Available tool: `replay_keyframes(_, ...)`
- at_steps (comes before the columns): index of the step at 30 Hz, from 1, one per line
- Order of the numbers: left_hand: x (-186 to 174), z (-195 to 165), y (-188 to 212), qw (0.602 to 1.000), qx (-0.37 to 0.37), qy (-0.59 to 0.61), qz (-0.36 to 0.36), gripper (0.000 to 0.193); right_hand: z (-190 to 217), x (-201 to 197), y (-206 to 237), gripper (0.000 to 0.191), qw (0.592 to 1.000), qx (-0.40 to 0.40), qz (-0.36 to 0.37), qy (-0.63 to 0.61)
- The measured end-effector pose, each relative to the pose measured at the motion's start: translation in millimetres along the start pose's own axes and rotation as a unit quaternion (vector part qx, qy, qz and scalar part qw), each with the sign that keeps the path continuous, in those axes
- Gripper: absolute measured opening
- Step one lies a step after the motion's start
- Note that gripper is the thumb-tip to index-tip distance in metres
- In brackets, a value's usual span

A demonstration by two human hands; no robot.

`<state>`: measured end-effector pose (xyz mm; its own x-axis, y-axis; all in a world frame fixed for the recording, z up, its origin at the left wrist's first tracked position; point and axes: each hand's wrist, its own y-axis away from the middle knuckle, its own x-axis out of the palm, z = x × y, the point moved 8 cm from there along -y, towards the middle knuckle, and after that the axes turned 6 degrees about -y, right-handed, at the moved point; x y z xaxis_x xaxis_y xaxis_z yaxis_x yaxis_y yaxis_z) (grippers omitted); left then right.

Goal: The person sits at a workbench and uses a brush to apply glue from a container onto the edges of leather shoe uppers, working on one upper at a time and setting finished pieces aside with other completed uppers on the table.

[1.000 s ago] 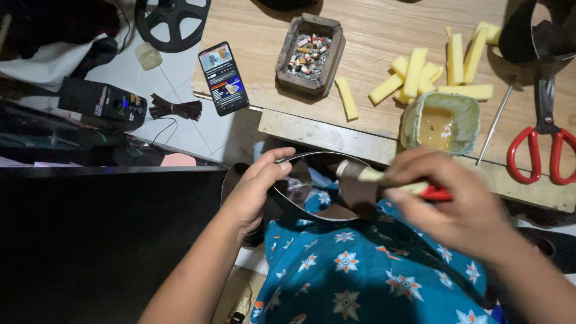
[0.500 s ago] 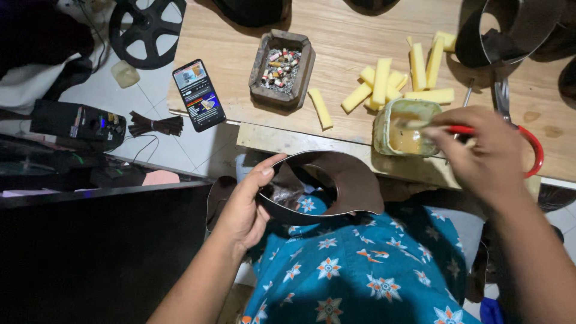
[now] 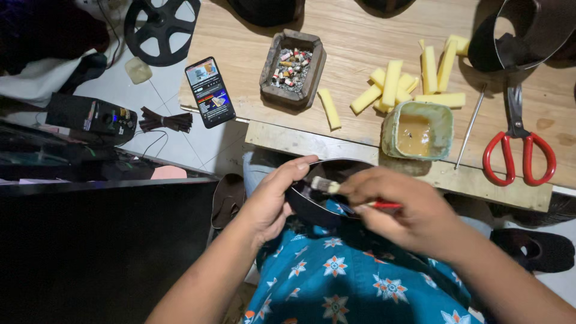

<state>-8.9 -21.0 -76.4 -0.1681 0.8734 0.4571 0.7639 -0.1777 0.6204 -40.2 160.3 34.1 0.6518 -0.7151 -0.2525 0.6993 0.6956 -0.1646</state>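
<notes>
The head camera looked down on a pale wooden worktop (image 3: pixel 372 54) whose near edge ran across the middle of the view; beyond its left end lay light floor tiles (image 3: pixel 174 135). At the bottom, over a blue flowered shirt (image 3: pixel 336 282), the left hand (image 3: pixel 273 201) was closed on the rim of a curved black piece (image 3: pixel 318 201), thumb laid over its upper edge. The right hand (image 3: pixel 408 207) was closed round a red-handled brush (image 3: pixel 354 195), its bristles touching the inside of that piece.

On the worktop, near the edge just beyond the hands, stood a greenish square tub (image 3: pixel 418 129) of brownish liquid. Yellow foam sticks (image 3: pixel 396 87) lay scattered behind it, red-handled scissors (image 3: pixel 519 147) to the right, and a thin metal rod (image 3: pixel 470 126) between tub and scissors. A square ashtray (image 3: pixel 293 67) sat left of centre. A phone (image 3: pixel 209 92) with a lit screen overhung the worktop's left edge. Bare wood lay open between ashtray and sticks.

On the floor lay a black reel (image 3: pixel 159 27) and a dark box (image 3: pixel 90 117).
</notes>
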Motion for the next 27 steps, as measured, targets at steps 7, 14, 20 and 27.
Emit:
replay_keyframes(7,-1,8,-2,1.0,-0.008,0.015,-0.004,0.05,10,23,-11,0.029,0.977,-0.097,0.076,0.174)
replay_keyframes(14,-13,11,-3,0.999,-0.026,0.035,-0.029,0.05,32,10,2,0.023,0.982,-0.105,0.038,0.155)
replay_keyframes(20,-7,10,0,1.0,0.004,-0.009,-0.018,0.049,9,35,-16,0.02,0.988,-0.086,0.074,0.106)
replay_keyframes(27,-28,-3,6,0.999,0.026,0.032,-0.029,0.045,-2,2,8,0.02,0.991,-0.034,0.022,0.124)
